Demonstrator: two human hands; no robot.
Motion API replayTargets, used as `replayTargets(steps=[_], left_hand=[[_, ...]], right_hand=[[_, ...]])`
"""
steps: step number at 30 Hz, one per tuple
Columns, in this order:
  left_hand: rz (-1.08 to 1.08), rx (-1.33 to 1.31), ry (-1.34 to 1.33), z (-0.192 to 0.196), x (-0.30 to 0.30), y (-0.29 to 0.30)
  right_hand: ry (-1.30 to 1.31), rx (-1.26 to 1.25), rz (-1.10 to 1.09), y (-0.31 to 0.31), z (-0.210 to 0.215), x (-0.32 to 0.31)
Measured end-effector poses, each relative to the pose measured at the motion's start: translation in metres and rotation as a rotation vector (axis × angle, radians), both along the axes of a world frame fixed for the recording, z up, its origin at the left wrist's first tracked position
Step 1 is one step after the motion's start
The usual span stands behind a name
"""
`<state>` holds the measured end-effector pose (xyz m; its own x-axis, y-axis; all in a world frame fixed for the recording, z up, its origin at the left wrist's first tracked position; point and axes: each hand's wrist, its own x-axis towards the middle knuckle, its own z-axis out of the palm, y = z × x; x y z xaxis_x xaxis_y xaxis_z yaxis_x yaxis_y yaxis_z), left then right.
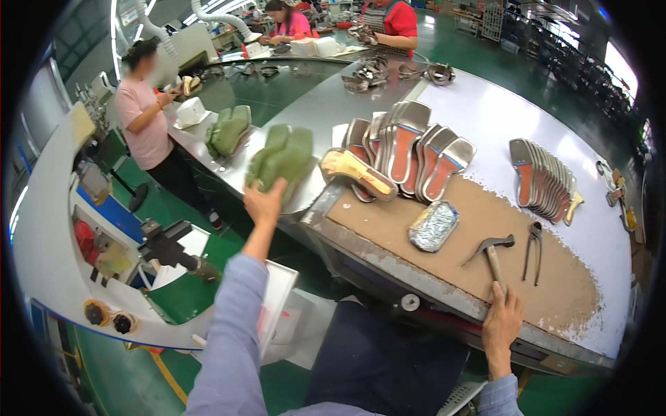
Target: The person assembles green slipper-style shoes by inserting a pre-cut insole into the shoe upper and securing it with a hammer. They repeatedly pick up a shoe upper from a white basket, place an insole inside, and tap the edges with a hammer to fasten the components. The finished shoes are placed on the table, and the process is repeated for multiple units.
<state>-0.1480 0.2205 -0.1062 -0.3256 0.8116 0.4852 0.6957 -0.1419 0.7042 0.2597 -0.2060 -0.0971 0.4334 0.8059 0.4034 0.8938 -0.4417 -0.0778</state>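
Observation:
My left hand (266,202) reaches forward to the near end of a pair of green shoe lasts (290,159), its thumb and fingers around the lower part of one; the lasts look slightly blurred. On the brown board at the bench's near edge, my right hand (503,317) grips the end of the wooden handle of a hammer (494,256), whose head rests on the board. Pincers (533,253) lie just right of the hammer. A foil-wrapped block (433,226) sits to its left. Beyond is a yellowish shoe last or sole (357,173).
Several brown-and-silver insole pieces (402,142) stand fanned out behind the board, with another row (541,177) at right. More green lasts (229,130) lie farther left. A person in pink (142,107) stands at left; two others work at the back. A machine (166,243) stands left.

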Motion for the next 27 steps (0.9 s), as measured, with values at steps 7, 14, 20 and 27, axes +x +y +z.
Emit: replayTargets(steps=[7, 14, 20, 27], left_hand=[[0.189, 0.081, 0.625, 0.041, 0.019, 0.080], [-0.737, -0.008, 0.336, 0.005, 0.151, 0.026], [-0.583, 0.143, 0.131, -0.031, 0.114, 0.045], [-0.512, -0.363, -0.989, -0.078, 0.045, 0.055]], right_hand=[[-0.025, 0.009, -0.021, 0.004, 0.004, -0.002], [-0.049, 0.043, 0.006, 0.003, 0.002, 0.006], [-0.003, 0.187, 0.014, -0.002, -0.005, 0.009], [-0.020, 0.259, 0.030, -0.003, -0.008, 0.009]])
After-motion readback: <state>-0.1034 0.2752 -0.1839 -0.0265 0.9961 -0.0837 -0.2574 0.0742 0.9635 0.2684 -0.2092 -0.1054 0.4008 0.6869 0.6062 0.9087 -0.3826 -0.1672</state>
